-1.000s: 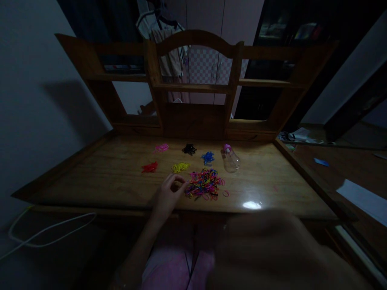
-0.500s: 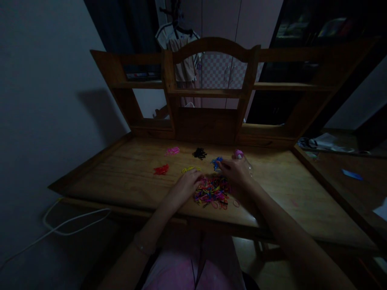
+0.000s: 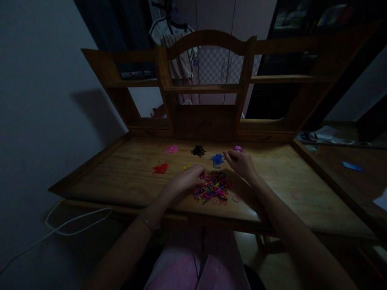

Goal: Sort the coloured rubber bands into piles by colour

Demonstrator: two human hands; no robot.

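A mixed heap of small coloured rubber bands (image 3: 215, 188) lies near the front of the wooden desk (image 3: 127, 177). My left hand (image 3: 189, 178) rests knuckles-up at the heap's left edge with its fingers curled; what they hold is hidden. My right hand (image 3: 242, 163) hovers just behind the heap, fingers loosely stretched toward the blue pile (image 3: 217, 160), with nothing seen in them. Further sorted piles lie behind: pink (image 3: 171, 150), black (image 3: 198, 151), red (image 3: 160, 168), and yellow (image 3: 185, 166), half hidden by my left hand.
A clear bottle with a pink cap (image 3: 237, 148) lies behind my right hand. A wooden shelf unit (image 3: 205, 121) closes the desk's back. A white cable (image 3: 75, 219) hangs at the left. Papers (image 3: 326, 135) lie on the neighbouring surface to the right.
My right hand came in from the near right, reached the blue pile, and has drawn back a little. My left hand moved from the heap's left side onto its edge.
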